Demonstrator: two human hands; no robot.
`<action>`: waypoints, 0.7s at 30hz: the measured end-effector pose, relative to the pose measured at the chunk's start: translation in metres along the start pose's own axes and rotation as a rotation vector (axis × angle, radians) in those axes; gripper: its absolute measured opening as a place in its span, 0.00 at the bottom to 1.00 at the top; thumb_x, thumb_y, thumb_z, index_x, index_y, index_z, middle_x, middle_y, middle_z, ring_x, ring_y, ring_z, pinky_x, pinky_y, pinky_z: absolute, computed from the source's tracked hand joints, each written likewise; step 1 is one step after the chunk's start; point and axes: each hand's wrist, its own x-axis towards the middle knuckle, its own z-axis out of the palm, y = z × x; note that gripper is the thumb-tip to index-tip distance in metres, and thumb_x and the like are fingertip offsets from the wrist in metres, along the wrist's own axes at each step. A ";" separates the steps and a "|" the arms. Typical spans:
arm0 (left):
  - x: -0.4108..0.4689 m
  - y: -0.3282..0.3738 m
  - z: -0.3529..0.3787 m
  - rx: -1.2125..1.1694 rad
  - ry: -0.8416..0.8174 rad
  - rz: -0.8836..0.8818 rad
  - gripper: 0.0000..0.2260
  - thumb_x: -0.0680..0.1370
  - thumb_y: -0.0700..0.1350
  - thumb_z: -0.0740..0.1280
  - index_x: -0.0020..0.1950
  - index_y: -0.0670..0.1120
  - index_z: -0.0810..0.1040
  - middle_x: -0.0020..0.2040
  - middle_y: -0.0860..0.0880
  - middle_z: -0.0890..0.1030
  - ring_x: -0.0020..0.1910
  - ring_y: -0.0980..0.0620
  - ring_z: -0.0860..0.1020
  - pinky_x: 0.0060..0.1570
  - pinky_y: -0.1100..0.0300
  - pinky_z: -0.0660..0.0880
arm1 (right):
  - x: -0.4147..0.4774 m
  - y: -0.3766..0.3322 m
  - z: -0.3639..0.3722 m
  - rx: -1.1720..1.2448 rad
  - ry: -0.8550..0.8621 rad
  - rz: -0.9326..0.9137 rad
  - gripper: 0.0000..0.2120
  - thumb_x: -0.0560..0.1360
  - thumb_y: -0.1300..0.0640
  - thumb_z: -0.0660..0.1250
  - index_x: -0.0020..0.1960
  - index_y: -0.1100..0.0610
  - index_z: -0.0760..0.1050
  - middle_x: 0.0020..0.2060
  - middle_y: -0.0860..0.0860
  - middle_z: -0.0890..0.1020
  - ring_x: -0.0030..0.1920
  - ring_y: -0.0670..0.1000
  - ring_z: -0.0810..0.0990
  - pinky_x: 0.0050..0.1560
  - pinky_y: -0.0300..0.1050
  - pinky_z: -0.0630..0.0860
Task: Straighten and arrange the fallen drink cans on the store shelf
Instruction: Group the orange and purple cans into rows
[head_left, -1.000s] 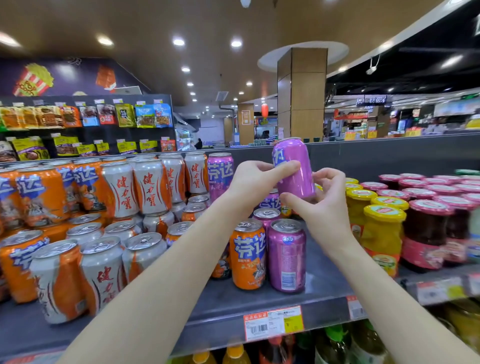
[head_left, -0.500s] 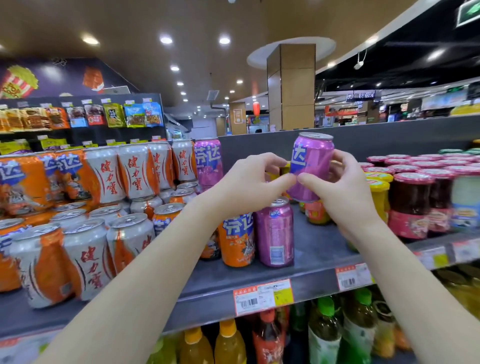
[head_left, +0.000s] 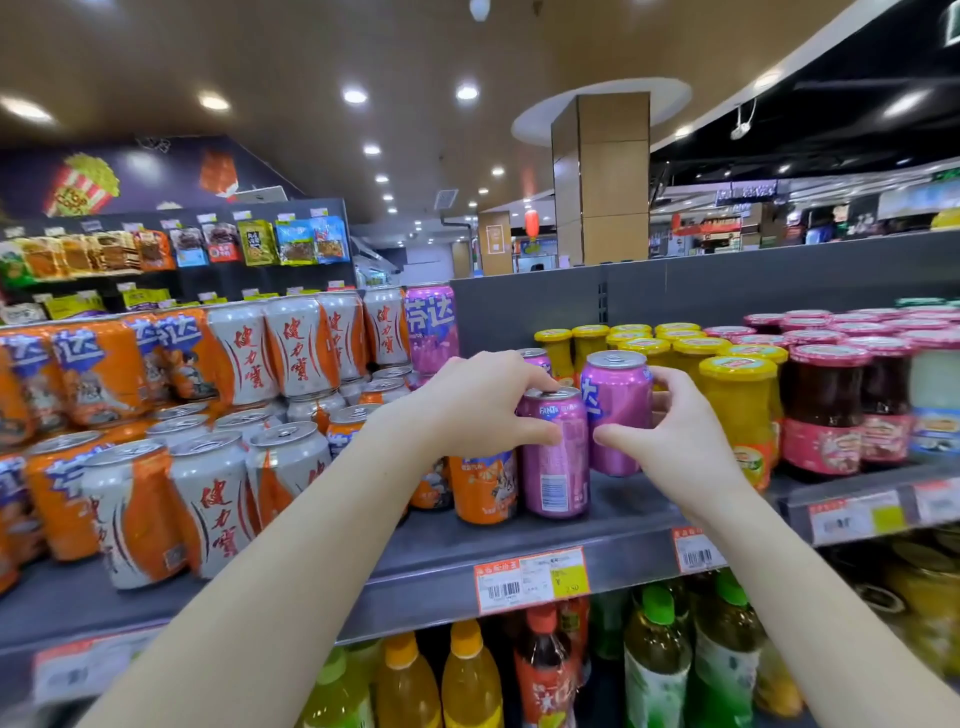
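Scanning from far left of our landmark, the front purple can (head_left: 555, 457) (upright aluminium cylinder, silver lid, near the lip of the grey metal shelf (head_left: 426, 551)): the stacked orange and silver-white cans (head_left: 208, 415) stand in two tiers, and we see none lying down.

Just left of the landmark stands an orange printed can (head_left: 483, 488), upright.

Left hand (head_left: 478, 410): fingers curled over the landmark's lid, thumb on its side wall. It is clamped on the can, apparently steadying it.

Just right of the landmark and slightly behind it is the second purple can (head_left: 618, 410), upright with its lid up. The right hand (head_left: 670, 441) pinches it, thumb in front and fingers round the far side. The hands are near each other but apart.

Change: half a second ago both hands held this can in the air above the row. It has now come down to shelf level, and the left hand has shifted to the landmark. We cannot tell whether its base bears on the shelf.

Judgement: placement is nearly done, leaving release and alignment.

Further right, the yellow-lidded glass jars (head_left: 737, 410) stand close, so the right hand has little room to withdraw.
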 end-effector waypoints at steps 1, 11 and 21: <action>0.002 0.001 0.000 0.006 -0.008 -0.003 0.27 0.78 0.63 0.68 0.76 0.56 0.72 0.69 0.52 0.76 0.65 0.50 0.76 0.64 0.47 0.74 | 0.000 0.001 0.000 -0.009 0.000 0.007 0.37 0.67 0.61 0.81 0.71 0.50 0.68 0.56 0.46 0.79 0.52 0.42 0.79 0.41 0.38 0.78; 0.022 0.007 -0.006 -0.066 -0.085 -0.037 0.32 0.78 0.50 0.73 0.80 0.52 0.65 0.75 0.49 0.72 0.71 0.49 0.72 0.63 0.56 0.70 | -0.002 0.012 0.001 -0.162 -0.047 0.068 0.39 0.67 0.56 0.81 0.72 0.52 0.65 0.62 0.49 0.78 0.54 0.47 0.78 0.39 0.33 0.72; 0.041 0.002 -0.004 -0.055 -0.115 -0.102 0.29 0.77 0.51 0.74 0.76 0.51 0.71 0.72 0.48 0.73 0.65 0.48 0.75 0.54 0.57 0.71 | -0.003 -0.002 0.003 -0.556 -0.066 -0.005 0.34 0.69 0.47 0.79 0.69 0.55 0.69 0.63 0.54 0.80 0.61 0.57 0.80 0.54 0.49 0.76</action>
